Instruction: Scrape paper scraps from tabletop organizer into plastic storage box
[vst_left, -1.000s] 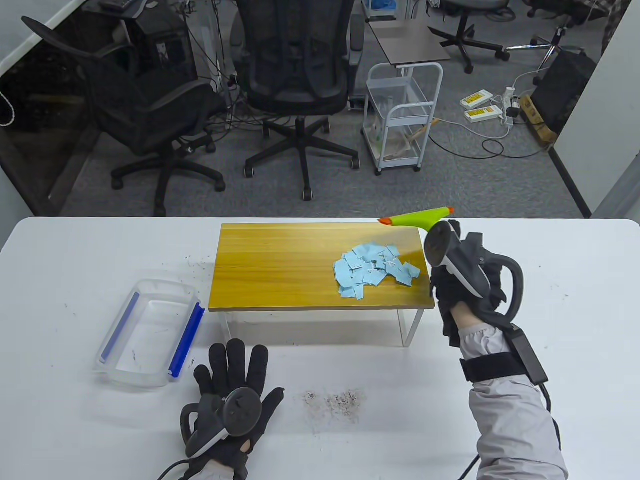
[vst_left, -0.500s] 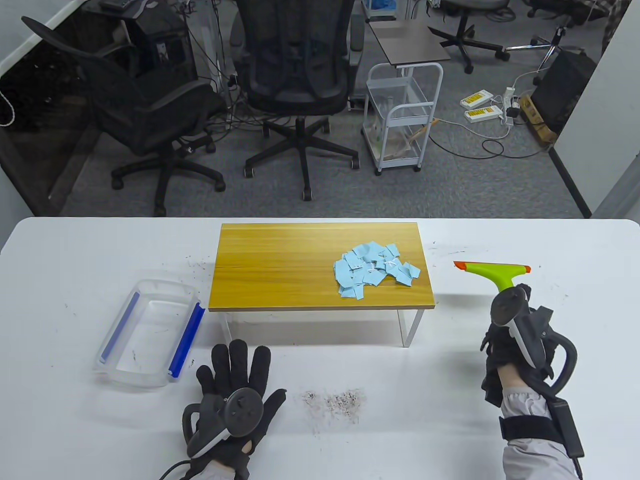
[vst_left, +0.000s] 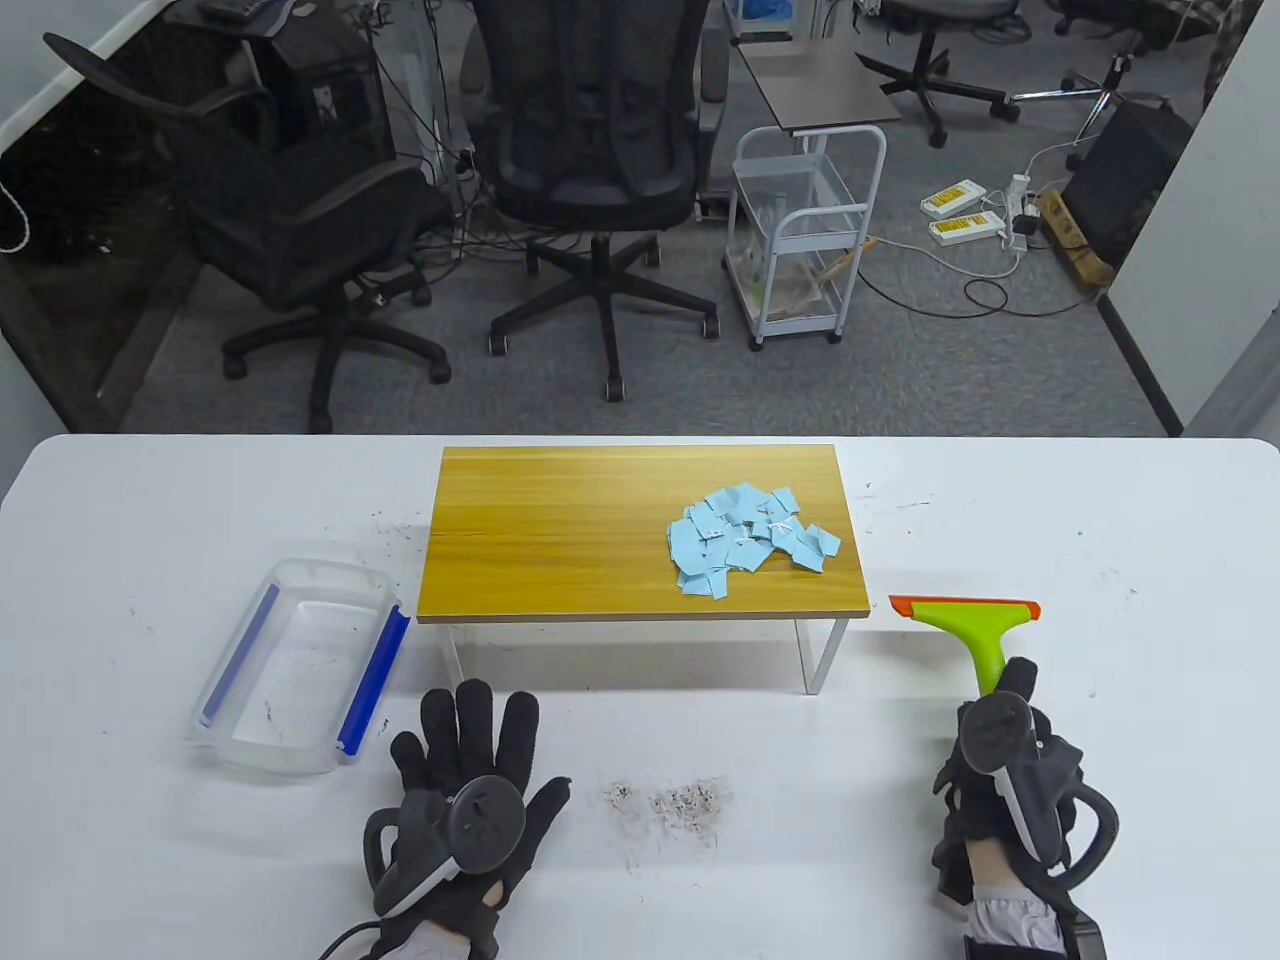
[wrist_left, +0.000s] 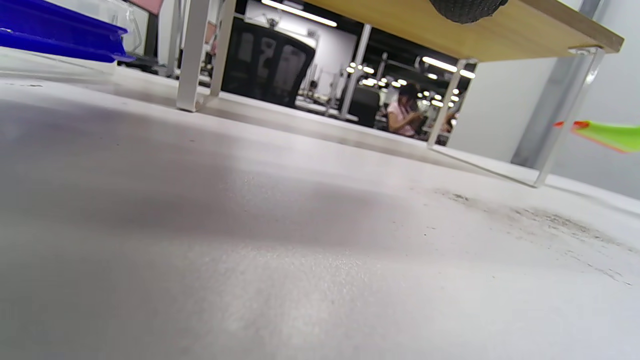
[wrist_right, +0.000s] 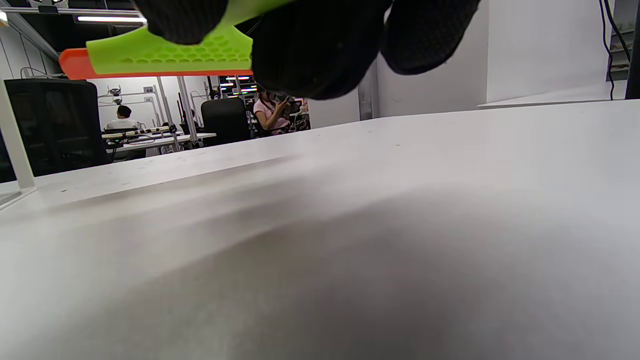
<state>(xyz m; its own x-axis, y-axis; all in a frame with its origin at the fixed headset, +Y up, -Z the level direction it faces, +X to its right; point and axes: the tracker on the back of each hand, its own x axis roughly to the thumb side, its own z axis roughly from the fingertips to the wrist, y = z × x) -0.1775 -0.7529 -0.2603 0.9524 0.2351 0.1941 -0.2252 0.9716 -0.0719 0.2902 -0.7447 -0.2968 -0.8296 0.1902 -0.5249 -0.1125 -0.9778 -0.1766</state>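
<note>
Looking down from the table view, the right hand (vst_left: 1000, 775) grips the handle of a green scraper (vst_left: 975, 630) with an orange blade edge, holding it to the right of the wooden organizer (vst_left: 560, 540), near the organizer's front right corner. A heap of blue paper scraps (vst_left: 745, 540) lies on the right half of the organizer's top, well apart from both hands. The left hand (vst_left: 475, 790) rests flat on the white surface (vst_left: 1150, 520) with its fingers spread, holding nothing, just in front of the organizer's left front leg. The clear plastic box (vst_left: 300, 665) with blue latches sits on the surface left of the organizer, just beside the left hand; only a few dark specks show in it. A patch of dark crumbs (vst_left: 670, 800) lies on the surface between the hands.

In the left wrist view, the camera sits low on the surface: the organizer's underside (wrist_left: 450, 35) and white legs run across the top, a blue latch of the box (wrist_left: 60, 37) shows at the upper left, and the scraper's tip (wrist_left: 600, 135) at the far right.

In the right wrist view, black gloved fingers (wrist_right: 320, 45) curl round the scraper (wrist_right: 165, 52), which is held above the surface.
</note>
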